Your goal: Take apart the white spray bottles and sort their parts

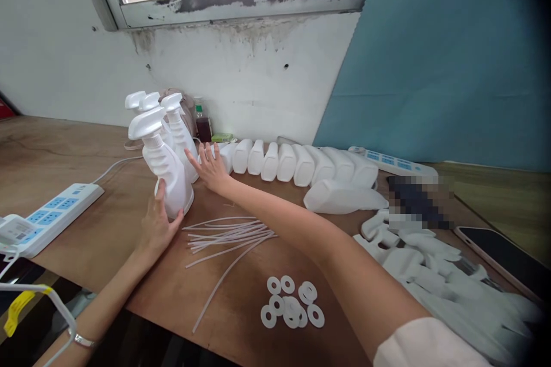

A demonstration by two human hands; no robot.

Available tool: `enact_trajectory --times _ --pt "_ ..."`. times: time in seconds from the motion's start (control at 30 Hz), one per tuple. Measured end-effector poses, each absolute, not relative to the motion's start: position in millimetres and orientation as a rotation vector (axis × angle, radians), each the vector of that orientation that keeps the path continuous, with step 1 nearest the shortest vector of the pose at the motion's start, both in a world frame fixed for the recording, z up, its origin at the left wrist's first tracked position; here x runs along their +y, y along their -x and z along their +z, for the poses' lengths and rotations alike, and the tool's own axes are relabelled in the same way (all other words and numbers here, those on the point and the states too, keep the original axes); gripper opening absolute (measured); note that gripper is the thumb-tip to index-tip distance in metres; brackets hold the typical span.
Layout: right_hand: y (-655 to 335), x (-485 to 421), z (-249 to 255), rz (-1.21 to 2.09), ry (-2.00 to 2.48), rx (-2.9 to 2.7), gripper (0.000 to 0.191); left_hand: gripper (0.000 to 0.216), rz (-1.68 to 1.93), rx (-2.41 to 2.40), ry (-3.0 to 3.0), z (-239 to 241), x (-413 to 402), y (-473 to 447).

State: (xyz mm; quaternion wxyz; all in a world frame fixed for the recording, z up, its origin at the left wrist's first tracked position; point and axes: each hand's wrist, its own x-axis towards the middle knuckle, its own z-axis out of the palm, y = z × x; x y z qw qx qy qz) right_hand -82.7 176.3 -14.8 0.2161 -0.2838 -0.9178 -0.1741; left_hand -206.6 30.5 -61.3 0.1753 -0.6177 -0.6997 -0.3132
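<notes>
My left hand is closed around the base of a white spray bottle, which stands tilted with its trigger head on. Close behind it stand several more white spray bottles with heads fitted. My right hand reaches across with fingers spread, beside these bottles and the left end of a row of white bottles lying on their sides. Whether its fingertips touch a bottle I cannot tell. Thin white tubes lie below my right forearm. Nearer the front edge is a loose group of flat white rings.
A pile of white trigger heads covers the right side, with a phone by it. One power strip lies left with its cord; another power strip sits at the back right. A dark bottle stands by the wall.
</notes>
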Motion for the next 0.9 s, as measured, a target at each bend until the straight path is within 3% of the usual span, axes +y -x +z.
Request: enact_trajectory --times 0.13,0.57,0.9 --pt "82 183 -17 -0.509 0.778 -2.539 0.065 0.085 -0.868 -1.970 1.784 -62 35 206" --pt "39 162 29 -0.428 0.647 -2.461 0.081 0.082 -0.722 -1.807 1.809 -62 49 204" --pt "-63 149 62 -0.439 0.462 -2.142 0.066 0.077 -0.684 -1.731 1.791 -57 74 204"
